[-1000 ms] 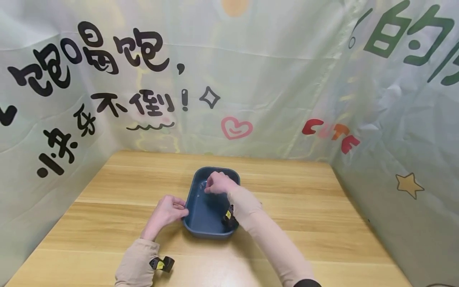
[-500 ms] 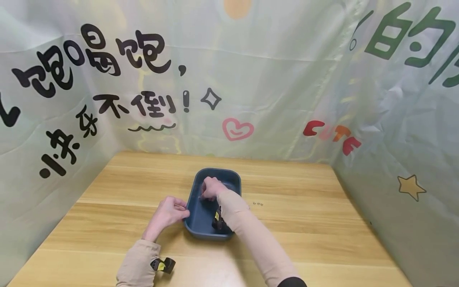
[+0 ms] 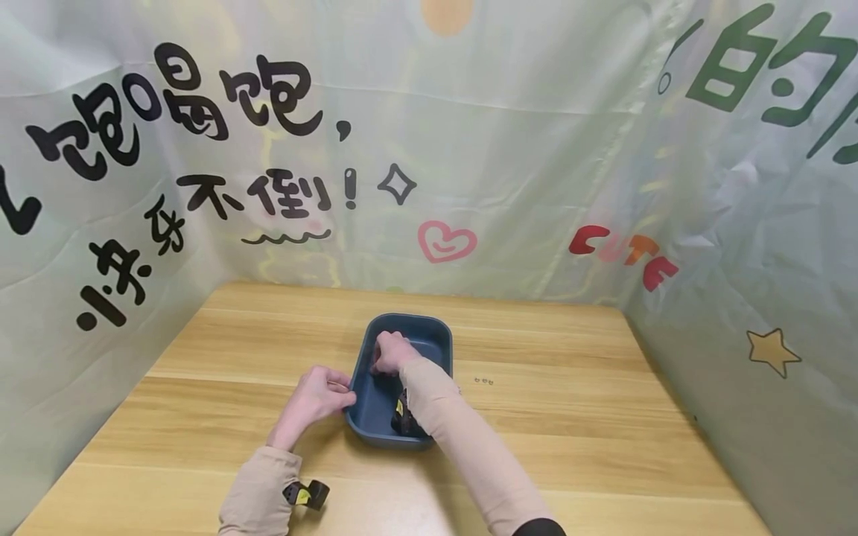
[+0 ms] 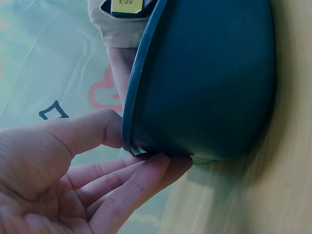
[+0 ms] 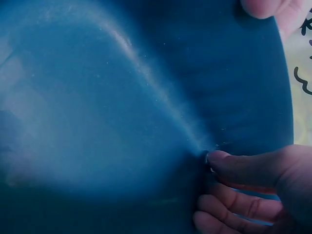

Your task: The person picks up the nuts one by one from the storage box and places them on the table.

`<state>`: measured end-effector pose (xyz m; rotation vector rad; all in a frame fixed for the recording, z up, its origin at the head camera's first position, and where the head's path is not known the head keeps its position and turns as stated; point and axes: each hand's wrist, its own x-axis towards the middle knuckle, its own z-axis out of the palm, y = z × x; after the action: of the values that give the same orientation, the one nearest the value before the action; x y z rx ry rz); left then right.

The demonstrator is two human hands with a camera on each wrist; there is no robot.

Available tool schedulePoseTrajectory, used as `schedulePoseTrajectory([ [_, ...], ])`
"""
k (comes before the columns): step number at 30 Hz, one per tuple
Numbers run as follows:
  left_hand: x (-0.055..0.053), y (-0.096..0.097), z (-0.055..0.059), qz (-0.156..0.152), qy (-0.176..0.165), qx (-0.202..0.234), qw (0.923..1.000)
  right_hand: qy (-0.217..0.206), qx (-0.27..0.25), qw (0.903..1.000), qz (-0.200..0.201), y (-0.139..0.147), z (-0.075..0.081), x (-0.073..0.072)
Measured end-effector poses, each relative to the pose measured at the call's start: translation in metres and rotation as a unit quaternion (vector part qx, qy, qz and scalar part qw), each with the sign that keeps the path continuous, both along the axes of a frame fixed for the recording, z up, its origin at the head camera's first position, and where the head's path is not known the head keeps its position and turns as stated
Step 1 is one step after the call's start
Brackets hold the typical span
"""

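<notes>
A deep blue plastic basin (image 3: 367, 424) with rounded corners sits on the wooden table. My left hand (image 3: 320, 394) pinches its left rim, thumb over the edge and fingers along the outer wall, as the left wrist view shows up close. Inside the basin, near the left wall, my right hand (image 3: 394, 353) reaches down to the floor. In the right wrist view its thumb and forefinger pinch a tiny shiny piece (image 5: 207, 159), mostly covered by the fingertips. Its exact kind is hidden.
Several tiny ring-like pieces (image 3: 484, 381) lie in a short row on the table (image 3: 556, 417), right of the basin. A printed cloth (image 3: 509, 164) hangs round the back and both sides. Each sleeve carries a wrist camera (image 3: 307, 494).
My right hand has moved left and closer within the basin, and its fingers have closed at the spot of a tiny piece seen earlier. The row on the table came into view. My left hand stays put.
</notes>
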<state>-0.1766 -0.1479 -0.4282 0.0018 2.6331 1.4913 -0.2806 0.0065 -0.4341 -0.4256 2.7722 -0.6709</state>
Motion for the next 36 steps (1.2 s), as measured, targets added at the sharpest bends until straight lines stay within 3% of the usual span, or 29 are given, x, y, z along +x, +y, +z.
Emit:
schedulePoseTrajectory([
  [10, -0.0014, -0.0014, -0.0009, 0.001, -0.004, -0.005, 1.0, 0.028, 0.031, 0.9991, -0.004, -0.0022, -0.0014, -0.0016],
  [36, -0.0015, -0.0009, -0.0015, 0.001, -0.002, 0.0, 1.0, 0.029, 0.033, 0.999, 0.002, -0.0045, -0.0025, -0.0015],
])
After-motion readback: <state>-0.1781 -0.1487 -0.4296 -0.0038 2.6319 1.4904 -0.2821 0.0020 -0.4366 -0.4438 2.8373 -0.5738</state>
